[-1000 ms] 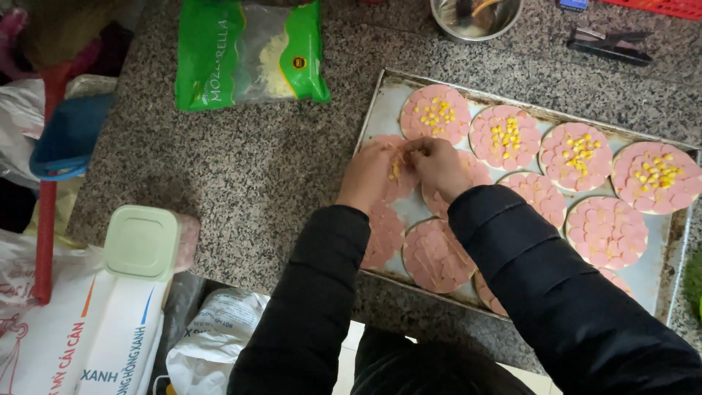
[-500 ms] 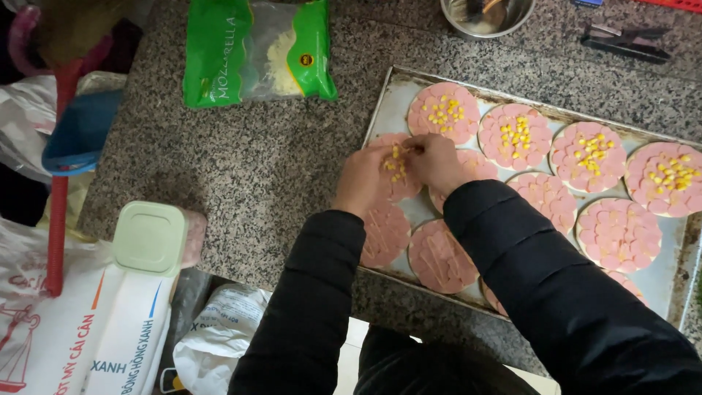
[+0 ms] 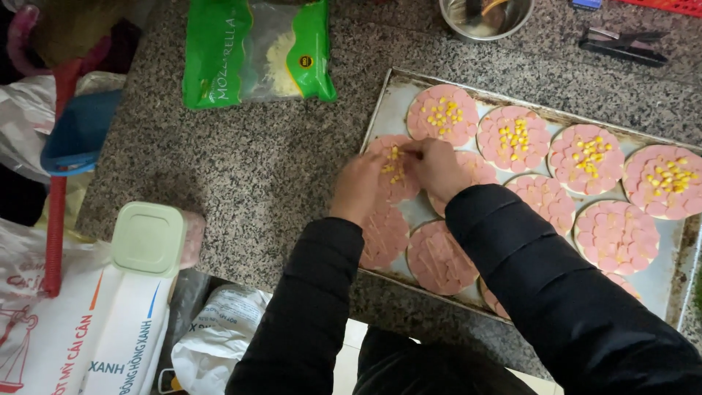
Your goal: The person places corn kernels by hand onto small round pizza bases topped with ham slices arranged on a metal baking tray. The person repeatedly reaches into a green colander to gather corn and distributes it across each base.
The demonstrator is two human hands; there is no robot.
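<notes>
Where the speckled grey granite counter [image 3: 241, 183] runs across the view, the rectangular metal baking tray [image 3: 387, 110] lies on its right part, holding round flat bases covered with pink sausage slices. Four bases in the far row carry yellow corn kernels; the near-row bases are bare of corn. The green-and-clear plastic bag of shredded white cheese [image 3: 256, 51] lies flat on the counter, well apart from the tray, at its far left. A pale green square plastic lid [image 3: 148, 238] sits at the counter's near left edge. A round steel bowl [image 3: 486, 16] stands beyond the tray, with black scissors [image 3: 621, 45] to its right.

Both hands meet over the pink-topped round base with scattered corn kernels [image 3: 393, 172] at the tray's left end. The left hand [image 3: 358, 186] rests on that base with fingers curled loosely; whether it holds anything cannot be told. The right hand [image 3: 436, 168] has fingertips pinched together just above the kernels
</notes>
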